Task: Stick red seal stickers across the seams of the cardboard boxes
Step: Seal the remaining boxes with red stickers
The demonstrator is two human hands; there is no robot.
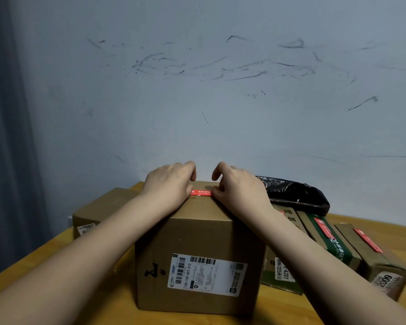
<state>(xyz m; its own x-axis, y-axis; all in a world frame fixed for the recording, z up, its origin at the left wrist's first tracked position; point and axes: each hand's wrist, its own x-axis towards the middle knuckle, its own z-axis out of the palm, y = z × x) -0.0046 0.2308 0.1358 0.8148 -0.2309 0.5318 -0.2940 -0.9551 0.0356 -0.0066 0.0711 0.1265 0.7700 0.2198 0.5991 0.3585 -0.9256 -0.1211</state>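
Observation:
A tall cardboard box (197, 240) with a white shipping label on its front stands in the middle of the wooden table. A red seal sticker (201, 193) lies across the top of this box. My left hand (171, 181) holds the sticker's left end with bent fingers. My right hand (238, 184) pinches its right end between thumb and fingertips. Both hands rest on the box top, and the ends of the sticker are hidden under them.
A plain box (99, 209) lies at the left rear. On the right lie a green-printed box (331, 242) and a brown box (373, 256), each bearing a red sticker. A black plastic bag (295, 195) sits behind them by the wall. The table edge (28, 256) runs along the left.

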